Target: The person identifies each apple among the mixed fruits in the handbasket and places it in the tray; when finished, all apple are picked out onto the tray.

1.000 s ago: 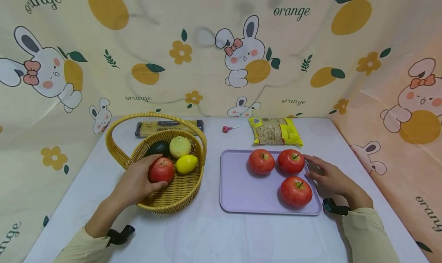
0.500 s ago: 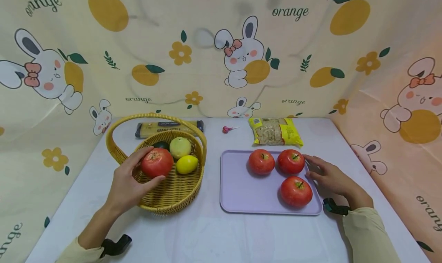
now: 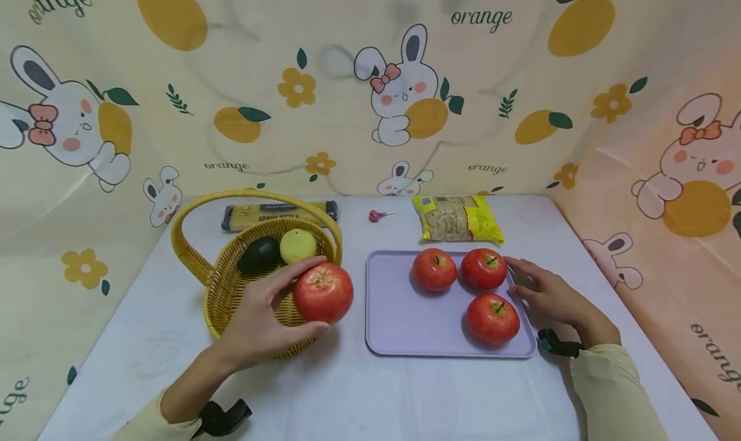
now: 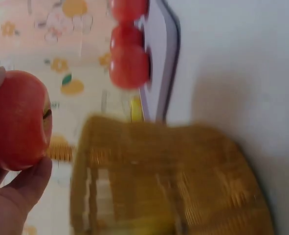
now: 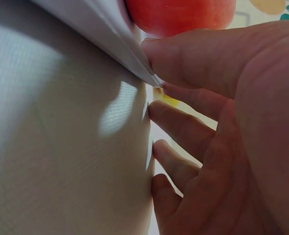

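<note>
In the head view my left hand (image 3: 257, 322) holds a red apple (image 3: 323, 292) between thumb and fingers, above the right rim of the wicker basket (image 3: 217, 299). A dark green avocado (image 3: 259, 255) and a pale yellow-green round fruit (image 3: 298, 245) lie inside that basket; the yellow lemon is hidden behind the hand and apple. On the lilac tray (image 3: 399, 332) sit three more red apples, one at the left (image 3: 434, 270), another at the back right (image 3: 484, 269), the third in front (image 3: 493, 319). My right hand (image 3: 552, 296) rests at the tray's right edge, fingers extended.
Behind the basket lies a spaghetti pack (image 3: 249, 217). A small lollipop (image 3: 376, 216) and a yellow bag of oat-like flakes (image 3: 457, 219) lie along the back of the white table (image 3: 347, 396). The basket's tall handle (image 3: 191, 251) arches above its rim.
My left hand has lifted the apple out of the basket and carried it rightward to the rim. The right hand and the tray's apples stay put.
</note>
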### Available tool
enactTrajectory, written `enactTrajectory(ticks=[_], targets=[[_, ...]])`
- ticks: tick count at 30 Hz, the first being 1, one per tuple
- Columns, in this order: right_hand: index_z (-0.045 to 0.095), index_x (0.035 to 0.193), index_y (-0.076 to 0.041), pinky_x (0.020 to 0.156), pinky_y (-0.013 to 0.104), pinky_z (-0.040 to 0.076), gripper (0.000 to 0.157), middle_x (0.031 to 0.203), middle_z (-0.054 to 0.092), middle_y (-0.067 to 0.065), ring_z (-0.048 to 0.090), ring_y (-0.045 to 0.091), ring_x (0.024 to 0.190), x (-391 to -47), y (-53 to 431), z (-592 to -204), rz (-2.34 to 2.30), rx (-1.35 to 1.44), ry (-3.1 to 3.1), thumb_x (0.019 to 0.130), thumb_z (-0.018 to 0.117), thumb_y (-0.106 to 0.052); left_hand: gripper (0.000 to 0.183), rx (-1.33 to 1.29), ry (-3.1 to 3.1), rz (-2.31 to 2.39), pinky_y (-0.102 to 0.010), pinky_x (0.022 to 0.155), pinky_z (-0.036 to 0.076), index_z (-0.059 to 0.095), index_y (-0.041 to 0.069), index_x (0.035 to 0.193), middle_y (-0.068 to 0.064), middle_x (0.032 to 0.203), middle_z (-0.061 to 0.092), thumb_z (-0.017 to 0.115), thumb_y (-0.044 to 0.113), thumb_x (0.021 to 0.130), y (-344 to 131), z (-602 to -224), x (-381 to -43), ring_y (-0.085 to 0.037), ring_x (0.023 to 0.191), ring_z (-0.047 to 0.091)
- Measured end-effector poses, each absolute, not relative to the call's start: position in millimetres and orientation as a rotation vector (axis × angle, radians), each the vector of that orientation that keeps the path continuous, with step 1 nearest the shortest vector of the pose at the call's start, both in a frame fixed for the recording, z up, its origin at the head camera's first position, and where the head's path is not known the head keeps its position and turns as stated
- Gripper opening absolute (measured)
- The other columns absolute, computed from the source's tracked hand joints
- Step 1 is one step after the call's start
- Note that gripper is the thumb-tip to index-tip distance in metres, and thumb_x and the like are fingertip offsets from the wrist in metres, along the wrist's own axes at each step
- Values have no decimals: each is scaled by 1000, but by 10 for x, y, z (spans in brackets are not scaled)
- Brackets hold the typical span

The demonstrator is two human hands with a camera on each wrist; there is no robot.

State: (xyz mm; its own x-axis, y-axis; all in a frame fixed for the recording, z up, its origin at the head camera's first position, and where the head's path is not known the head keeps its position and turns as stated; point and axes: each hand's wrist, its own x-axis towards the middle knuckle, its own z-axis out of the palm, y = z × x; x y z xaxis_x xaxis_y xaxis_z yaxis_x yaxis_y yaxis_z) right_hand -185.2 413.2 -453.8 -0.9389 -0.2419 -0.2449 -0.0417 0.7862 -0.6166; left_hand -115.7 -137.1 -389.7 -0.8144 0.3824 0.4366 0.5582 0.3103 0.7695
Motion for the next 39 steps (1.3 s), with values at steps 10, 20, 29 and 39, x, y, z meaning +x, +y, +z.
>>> enactTrajectory(ticks=[10, 20, 29, 39], targets=[[33, 173, -14, 108, 84, 41, 81, 174, 29, 33, 24, 68, 156, -1862, 4132, -4534, -936, -217, 2653, 105, 73, -34, 86, -1152, -2452, -1676, -33, 106, 61, 58, 16, 156, -4, 152, 67, 100, 21, 81, -753, -3965, -1231, -20, 131, 69], [33, 173, -14, 109, 84, 41, 81, 174, 29, 34, 24, 68, 156, -1874, 4132, -4545, -918, -218, 2660, 105, 73, -35, 80, -1202, -2517, -1840, -28, 104, 61, 61, 16, 153, 1, 145, 71, 97, 19, 82, -203, -4108, -1329, -10, 126, 69], [32, 173, -14, 108, 83, 42, 82, 174, 27, 35, 24, 69, 156, -1862, 4132, -4532, -912, -207, 2665, 105, 72, -35, 79, -1099, -2684, -1868, -20, 97, 59, 62, 22, 153, 3, 139, 71, 97, 27, 83, 217, -4267, -1422, -4, 119, 67], [33, 173, -14, 107, 82, 44, 80, 173, 31, 33, 26, 67, 155, -1861, 4144, -4548, -924, -230, 2671, 106, 72, -34, 77, -981, -2831, -1814, -23, 98, 58, 63, 25, 153, 6, 136, 71, 97, 28, 84, 401, -4462, -1490, -4, 120, 63]])
